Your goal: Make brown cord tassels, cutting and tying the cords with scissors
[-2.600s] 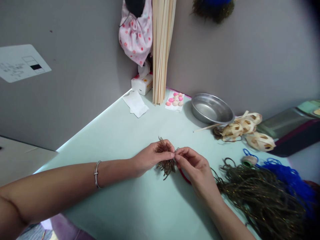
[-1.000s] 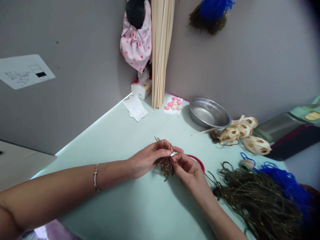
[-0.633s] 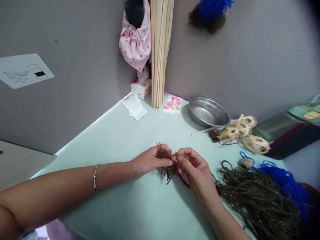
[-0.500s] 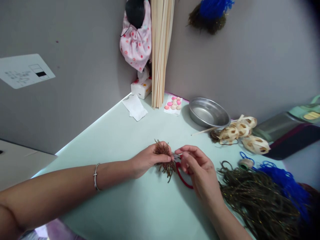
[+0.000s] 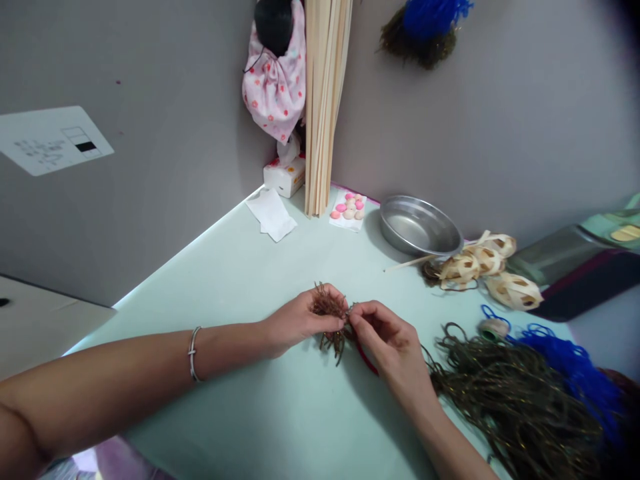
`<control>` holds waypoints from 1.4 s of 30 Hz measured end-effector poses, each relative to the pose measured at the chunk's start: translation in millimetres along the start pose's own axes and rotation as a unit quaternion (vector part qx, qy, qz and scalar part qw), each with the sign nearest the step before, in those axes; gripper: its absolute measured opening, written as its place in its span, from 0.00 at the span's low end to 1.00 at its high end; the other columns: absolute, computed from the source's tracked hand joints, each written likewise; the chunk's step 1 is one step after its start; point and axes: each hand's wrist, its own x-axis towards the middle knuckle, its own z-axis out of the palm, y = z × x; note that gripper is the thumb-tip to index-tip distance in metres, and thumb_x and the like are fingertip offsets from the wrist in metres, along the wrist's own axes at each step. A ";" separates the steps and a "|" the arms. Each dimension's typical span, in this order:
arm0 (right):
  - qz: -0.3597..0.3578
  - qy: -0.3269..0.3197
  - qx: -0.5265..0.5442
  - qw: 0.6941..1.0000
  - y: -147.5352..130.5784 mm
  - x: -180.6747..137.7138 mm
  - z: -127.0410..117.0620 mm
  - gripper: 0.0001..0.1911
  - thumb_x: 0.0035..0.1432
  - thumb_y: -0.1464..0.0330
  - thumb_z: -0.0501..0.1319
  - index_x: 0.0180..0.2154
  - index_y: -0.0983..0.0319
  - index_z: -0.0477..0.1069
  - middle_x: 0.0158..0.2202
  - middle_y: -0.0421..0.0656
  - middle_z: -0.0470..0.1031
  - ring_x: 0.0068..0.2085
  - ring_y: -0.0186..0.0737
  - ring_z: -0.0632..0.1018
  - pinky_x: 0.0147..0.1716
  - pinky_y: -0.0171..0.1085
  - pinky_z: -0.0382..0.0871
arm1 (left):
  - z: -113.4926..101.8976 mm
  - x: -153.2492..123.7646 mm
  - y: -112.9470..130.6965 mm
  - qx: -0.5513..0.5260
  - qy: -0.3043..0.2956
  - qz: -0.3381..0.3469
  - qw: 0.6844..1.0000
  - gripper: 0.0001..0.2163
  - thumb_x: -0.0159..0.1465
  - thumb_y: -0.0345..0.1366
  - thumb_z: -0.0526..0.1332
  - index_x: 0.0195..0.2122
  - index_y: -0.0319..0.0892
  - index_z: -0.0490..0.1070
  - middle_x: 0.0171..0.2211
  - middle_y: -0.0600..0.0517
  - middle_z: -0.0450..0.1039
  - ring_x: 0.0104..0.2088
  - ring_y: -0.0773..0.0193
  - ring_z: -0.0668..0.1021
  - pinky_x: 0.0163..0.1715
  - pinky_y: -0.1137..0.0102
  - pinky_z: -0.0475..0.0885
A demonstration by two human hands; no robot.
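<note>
Print on the white paper (image 5: 53, 139) on the wall at ten o'clock is too small to read, and the tissue box (image 5: 283, 177) at twelve shows no legible words. The metal bowl (image 5: 417, 230) at one o'clock shows bare metal inside. The left hand (image 5: 300, 320) is closed around a brown cord tuft (image 5: 330, 308), whose ends stick out at twelve and six of the grip. The right hand (image 5: 393, 340) pinches the tuft's three-o'clock edge, fingertips meeting the left's, over a red ring (image 5: 369, 361) on the table (image 5: 250, 267).
</note>
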 end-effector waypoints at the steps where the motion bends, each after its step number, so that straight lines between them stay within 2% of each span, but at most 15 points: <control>1: -0.003 0.000 0.010 1.000 -0.5 -0.2 0.4 0.12 0.59 0.59 0.64 0.31 0.61 0.73 0.24 0.38 0.68 0.25 0.34 0.65 0.25 0.33 0.59 | 0.3 -0.2 -0.1 0.004 -0.005 -0.003 1.000 0.11 0.54 0.33 0.69 0.36 0.40 0.68 0.31 0.55 0.68 0.32 0.69 0.70 0.36 0.71 0.64; 4: -0.010 0.001 0.027 1.000 -3.1 -1.4 1.2 0.11 0.59 0.60 0.64 0.31 0.61 0.74 0.25 0.39 0.70 0.26 0.35 0.67 0.26 0.34 0.61 | 0.4 -0.7 -1.0 0.006 -0.028 -0.013 1.000 0.14 0.53 0.35 0.70 0.36 0.41 0.67 0.30 0.55 0.68 0.32 0.69 0.70 0.37 0.70 0.64; 7: -0.004 0.039 0.020 0.999 -5.7 -2.2 -0.7 0.12 0.60 0.58 0.64 0.33 0.60 0.74 0.25 0.38 0.69 0.25 0.35 0.66 0.25 0.34 0.60 | 0.4 -0.7 -0.8 -0.006 -0.035 -0.012 0.999 0.14 0.53 0.37 0.71 0.35 0.41 0.68 0.29 0.55 0.68 0.32 0.69 0.70 0.36 0.70 0.64; 10: -0.003 0.061 0.010 0.998 -5.7 -1.1 -4.0 0.14 0.62 0.56 0.62 0.40 0.59 0.72 0.27 0.38 0.69 0.26 0.36 0.66 0.27 0.34 0.62 | 0.7 -0.4 0.7 -0.026 -0.018 -0.003 0.999 0.13 0.54 0.38 0.71 0.35 0.41 0.69 0.30 0.55 0.67 0.32 0.69 0.70 0.36 0.71 0.64; 12: -0.005 0.041 0.006 0.999 -3.5 0.3 -4.5 0.16 0.62 0.55 0.61 0.44 0.59 0.70 0.28 0.39 0.69 0.27 0.36 0.67 0.29 0.35 0.63 | 0.8 -0.2 1.0 -0.037 -0.015 -0.002 0.999 0.13 0.53 0.38 0.71 0.34 0.41 0.69 0.31 0.54 0.68 0.32 0.68 0.71 0.37 0.71 0.64; 14: 0.005 0.000 0.017 1.000 -0.5 1.4 -3.4 0.16 0.61 0.55 0.63 0.43 0.59 0.70 0.27 0.38 0.68 0.26 0.35 0.66 0.27 0.34 0.62 | 0.5 -0.2 0.0 -0.039 -0.016 -0.004 0.999 0.14 0.53 0.37 0.72 0.35 0.41 0.68 0.31 0.54 0.69 0.34 0.68 0.71 0.38 0.71 0.65; 17: 0.009 -0.038 0.041 0.998 0.9 1.0 -0.8 0.12 0.60 0.57 0.65 0.34 0.60 0.71 0.25 0.36 0.66 0.23 0.32 0.63 0.24 0.33 0.59 | -0.1 -0.7 -2.9 -0.018 -0.027 -0.005 0.999 0.15 0.53 0.36 0.72 0.36 0.42 0.68 0.32 0.55 0.68 0.35 0.68 0.71 0.40 0.70 0.65; 19: -0.006 -0.029 0.039 0.999 -2.3 -0.6 -0.2 0.12 0.60 0.59 0.64 0.31 0.60 0.72 0.24 0.37 0.66 0.24 0.32 0.63 0.24 0.33 0.58 | -0.4 -1.2 -4.1 0.012 -0.064 -0.016 0.998 0.14 0.53 0.37 0.71 0.36 0.41 0.69 0.31 0.55 0.67 0.33 0.68 0.70 0.37 0.70 0.65; 22: -0.005 0.003 0.035 0.999 -10.1 -3.2 -1.4 0.12 0.62 0.58 0.62 0.34 0.60 0.72 0.26 0.39 0.70 0.25 0.33 0.64 0.24 0.34 0.58 | -0.1 -1.9 -3.3 0.050 -0.108 -0.034 0.992 0.13 0.57 0.42 0.68 0.34 0.40 0.70 0.28 0.55 0.66 0.29 0.69 0.67 0.30 0.71 0.63; 25: 0.017 0.020 0.025 0.999 -14.0 -3.8 -3.2 0.13 0.63 0.56 0.61 0.36 0.59 0.70 0.25 0.37 0.67 0.24 0.33 0.62 0.23 0.34 0.56 | 0.5 -1.8 -0.9 0.050 -0.063 -0.005 0.997 0.14 0.59 0.46 0.66 0.33 0.40 0.70 0.29 0.54 0.65 0.30 0.68 0.68 0.31 0.72 0.64; 28: 0.020 -0.036 0.000 0.999 -10.4 -2.3 -3.2 0.14 0.62 0.56 0.61 0.33 0.60 0.69 0.24 0.36 0.63 0.26 0.34 0.62 0.25 0.34 0.55 | 0.7 -1.1 0.7 0.022 -0.011 0.024 0.999 0.15 0.59 0.47 0.66 0.34 0.40 0.68 0.30 0.54 0.65 0.31 0.68 0.69 0.33 0.72 0.65; 31: 0.008 -0.081 -0.015 0.997 -3.1 -0.9 -2.4 0.13 0.63 0.58 0.61 0.31 0.61 0.69 0.26 0.37 0.64 0.28 0.34 0.63 0.27 0.34 0.56 | 0.2 -0.9 0.6 0.017 0.010 0.037 0.999 0.16 0.60 0.48 0.66 0.34 0.40 0.67 0.29 0.55 0.65 0.31 0.68 0.69 0.34 0.72 0.65; 34: 0.002 -0.056 -0.005 0.998 2.5 -0.4 -2.7 0.14 0.64 0.58 0.60 0.32 0.61 0.69 0.24 0.37 0.64 0.27 0.34 0.63 0.27 0.34 0.56 | -1.4 -0.7 -1.2 0.026 0.012 0.043 0.999 0.15 0.60 0.47 0.66 0.34 0.40 0.67 0.30 0.55 0.66 0.31 0.69 0.70 0.34 0.72 0.65; 37: 0.010 -0.031 0.028 0.999 4.0 0.0 -2.5 0.13 0.63 0.58 0.61 0.32 0.61 0.70 0.24 0.37 0.67 0.26 0.33 0.66 0.26 0.33 0.59 | -2.8 -0.3 -4.0 0.023 -0.011 0.032 0.999 0.15 0.58 0.45 0.68 0.35 0.40 0.67 0.31 0.54 0.68 0.34 0.67 0.73 0.37 0.70 0.66; 42: 0.011 -0.022 0.079 0.997 0.7 0.7 0.6 0.13 0.61 0.58 0.64 0.31 0.61 0.70 0.26 0.39 0.71 0.26 0.32 0.69 0.27 0.32 0.64 | -3.4 0.1 -6.5 0.015 -0.016 0.025 0.999 0.14 0.59 0.43 0.68 0.36 0.40 0.67 0.33 0.51 0.72 0.36 0.64 0.75 0.41 0.67 0.68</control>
